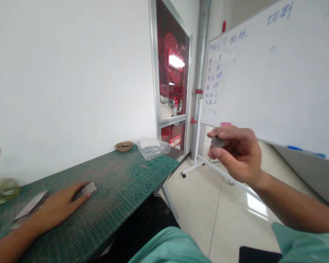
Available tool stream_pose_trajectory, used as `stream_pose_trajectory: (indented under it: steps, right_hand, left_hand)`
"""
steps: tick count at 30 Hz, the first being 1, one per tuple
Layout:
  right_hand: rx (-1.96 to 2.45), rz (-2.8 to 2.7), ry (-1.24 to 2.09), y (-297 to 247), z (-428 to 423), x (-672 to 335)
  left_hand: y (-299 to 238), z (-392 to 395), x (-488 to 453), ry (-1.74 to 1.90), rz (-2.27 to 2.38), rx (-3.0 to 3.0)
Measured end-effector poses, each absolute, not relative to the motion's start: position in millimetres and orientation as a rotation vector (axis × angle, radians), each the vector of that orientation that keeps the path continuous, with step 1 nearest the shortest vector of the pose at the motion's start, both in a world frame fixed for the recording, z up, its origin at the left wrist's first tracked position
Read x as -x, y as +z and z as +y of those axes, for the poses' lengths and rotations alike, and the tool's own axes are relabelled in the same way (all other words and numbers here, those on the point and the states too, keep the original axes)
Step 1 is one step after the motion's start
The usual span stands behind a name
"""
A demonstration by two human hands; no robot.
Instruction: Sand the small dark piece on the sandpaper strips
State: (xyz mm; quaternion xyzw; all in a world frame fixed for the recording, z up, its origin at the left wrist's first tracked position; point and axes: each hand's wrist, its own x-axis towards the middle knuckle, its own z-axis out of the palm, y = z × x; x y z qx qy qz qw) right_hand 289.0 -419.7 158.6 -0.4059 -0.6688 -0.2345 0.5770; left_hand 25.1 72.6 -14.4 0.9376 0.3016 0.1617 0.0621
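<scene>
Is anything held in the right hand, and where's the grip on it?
Yes: the right hand pinches a flat, round grey disc, material unclear, by its edge, the grip lying between thumb and fingertips.

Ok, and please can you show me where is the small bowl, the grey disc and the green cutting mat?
Small bowl (124,146): head view, on its inner side.
Grey disc (217,142): head view, on its exposed flat face.
Green cutting mat (131,179): head view, on a bare printed part of its surface.

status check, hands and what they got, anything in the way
Right hand raised, pinching grey disc. Left hand on green cutting mat, fingertips on pale scrap. Grey strip beside left hand, not blocking.
</scene>
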Motion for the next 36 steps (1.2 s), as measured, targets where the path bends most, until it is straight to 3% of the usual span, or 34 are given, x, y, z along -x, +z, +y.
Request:
stream_pose_trajectory:
  steps: [22,29,36]
  right_hand:
    - [0.993,-1.682,-0.676,156.1,-425.0,-298.3]
    - [1.047,-1.681,-0.931,158.9,-424.9,-298.0]
    - [1.045,-1.714,-0.967,160.6,-424.0,-298.3]
  left_hand:
    - [-20.1,82.8,-21.9,0.357,0.890,-2.815]
    - [-18.1,81.1,-22.7,0.346,0.884,-2.827]
    - [-16.2,78.3,-21.6,0.380,0.880,-2.820]
